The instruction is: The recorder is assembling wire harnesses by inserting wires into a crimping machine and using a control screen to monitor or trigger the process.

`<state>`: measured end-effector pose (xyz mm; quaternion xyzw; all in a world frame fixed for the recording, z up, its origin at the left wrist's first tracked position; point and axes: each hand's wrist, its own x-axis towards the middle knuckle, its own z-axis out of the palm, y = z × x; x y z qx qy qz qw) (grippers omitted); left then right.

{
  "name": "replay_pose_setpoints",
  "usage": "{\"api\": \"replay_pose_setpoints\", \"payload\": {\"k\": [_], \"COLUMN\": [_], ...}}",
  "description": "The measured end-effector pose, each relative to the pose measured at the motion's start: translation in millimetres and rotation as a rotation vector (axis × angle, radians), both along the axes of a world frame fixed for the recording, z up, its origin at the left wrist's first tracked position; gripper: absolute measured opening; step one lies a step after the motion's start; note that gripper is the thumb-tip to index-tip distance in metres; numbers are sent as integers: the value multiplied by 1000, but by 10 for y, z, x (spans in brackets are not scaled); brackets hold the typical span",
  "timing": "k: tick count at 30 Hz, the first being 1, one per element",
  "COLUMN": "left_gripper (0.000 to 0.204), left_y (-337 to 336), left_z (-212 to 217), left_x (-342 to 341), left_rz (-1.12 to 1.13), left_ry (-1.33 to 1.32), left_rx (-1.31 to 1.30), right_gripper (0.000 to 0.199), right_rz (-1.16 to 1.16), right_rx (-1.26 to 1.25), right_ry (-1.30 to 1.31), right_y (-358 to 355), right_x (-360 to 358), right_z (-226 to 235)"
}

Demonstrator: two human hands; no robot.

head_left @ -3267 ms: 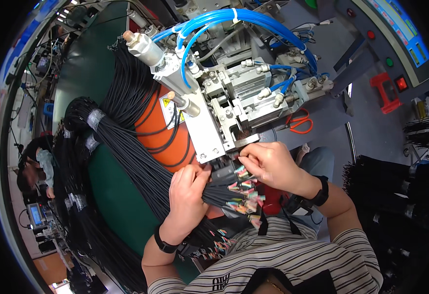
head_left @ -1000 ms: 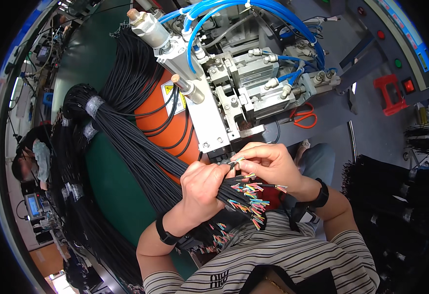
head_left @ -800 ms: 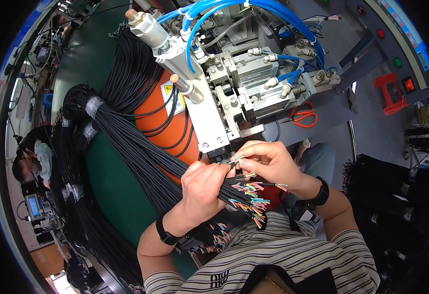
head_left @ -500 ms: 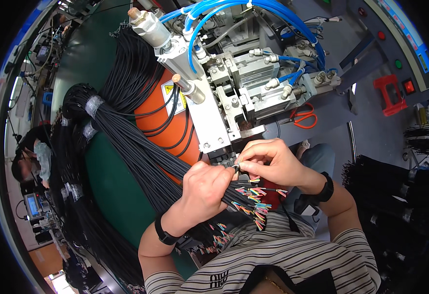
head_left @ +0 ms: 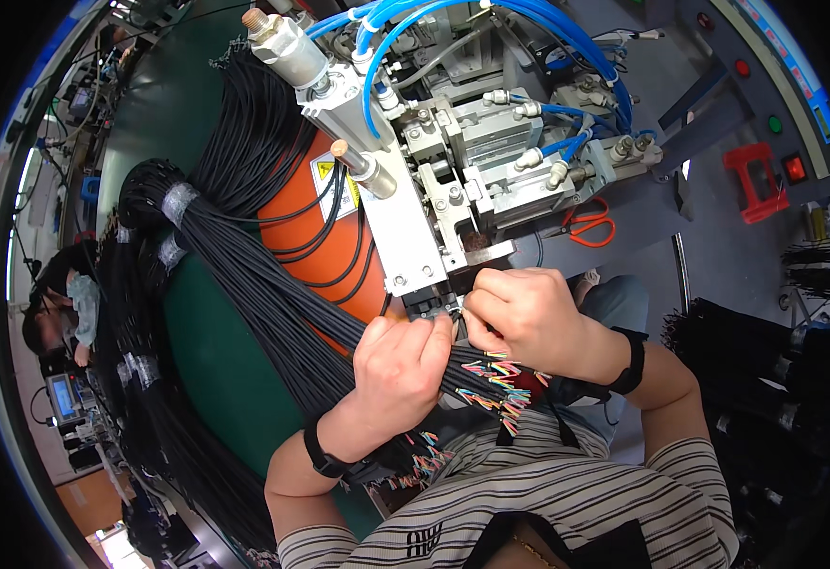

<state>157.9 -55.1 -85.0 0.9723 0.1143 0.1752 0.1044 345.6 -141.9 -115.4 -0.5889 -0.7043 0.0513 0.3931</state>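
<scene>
Green tabletop (head_left: pixel 208 353) under black cables (head_left: pixel 265 283) — grey floor (head_left: pixel 726 266) right — likely co-worker (head_left: pixel 83 305) left.

The black cable bundle (head_left: pixel 255 272) looks matt and rubbery; its plastic-film band (head_left: pixel 178 202) is glossy and crinkled. Blue air tubes (head_left: pixel 585 51) are shiny plastic, the machine plate (head_left: pixel 401 242) smooth metal, the striped shirt (head_left: pixel 529 484) matt cloth.

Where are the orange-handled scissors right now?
In the head view, the orange-handled scissors lie right of centre, just below the right end of the metal machine and, in the picture, above the right hand.
</scene>
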Motion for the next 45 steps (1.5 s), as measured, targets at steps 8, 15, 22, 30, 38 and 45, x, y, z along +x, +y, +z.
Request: {"api": "replay_pose_setpoints", "payload": {"k": [8, 15, 22, 30, 38, 45], "left_gripper": [42, 46, 47, 45, 43, 43], "left_y": [9, 19, 24, 43, 51, 67], "left_z": [67, 35, 36, 43, 96, 81], "left_x": [12, -3, 21, 22, 60, 95], "left_rz": [42, 13, 41, -40, -59, -72], "left_ry": [16, 39, 49, 62, 125, 141], "left_rx": [-101, -118, -129, -72, -23, 21], "right_gripper": [9, 7, 9, 7, 5, 7], "right_rz": [-43, -58, -113, -118, -95, -95], "right_rx": [-31, -43, 9, 2, -81, -114], "right_ry": [-2, 97, 146, 52, 143, 108], "right_y": [-17, -60, -54, -59, -43, -36], "right_x": [-6, -31, -72, -76, -21, -16], "right_z": [-80, -128, -212, -126, -139, -142]}}
